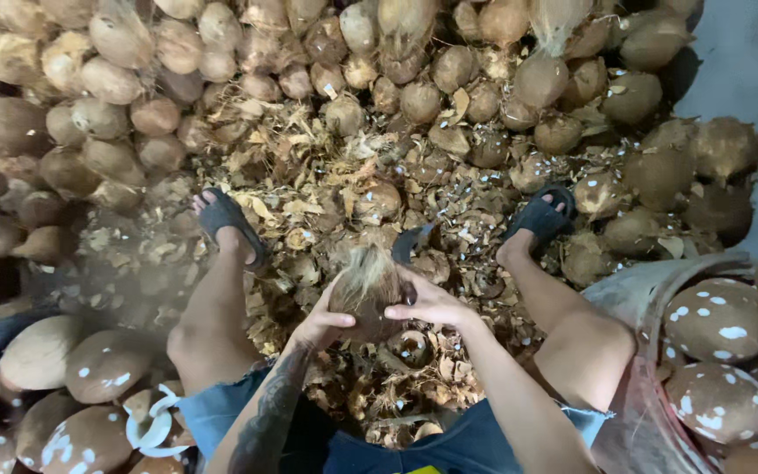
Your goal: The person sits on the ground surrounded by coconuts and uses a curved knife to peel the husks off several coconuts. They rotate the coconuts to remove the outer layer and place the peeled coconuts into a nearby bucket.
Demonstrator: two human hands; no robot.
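A brown fibrous husked coconut [367, 294] sits at the centre of the frame, between the left hand [325, 323] on its lower left side and the right hand [430, 303] on its right side. Just above it, a dark curved metal blade [407, 243] stands among the dry husk scraps [309, 189] that cover the middle ground. A black sandal [228, 224] lies left of centre, another black sandal [541, 215] right of centre. Piled unpeeled fibrous coconuts [125, 79] fill the top and upper left. Peeled, white-flecked round coconuts [103, 364] lie at lower left; more of them [717, 320] rest in a worn sack [638, 294] at lower right.
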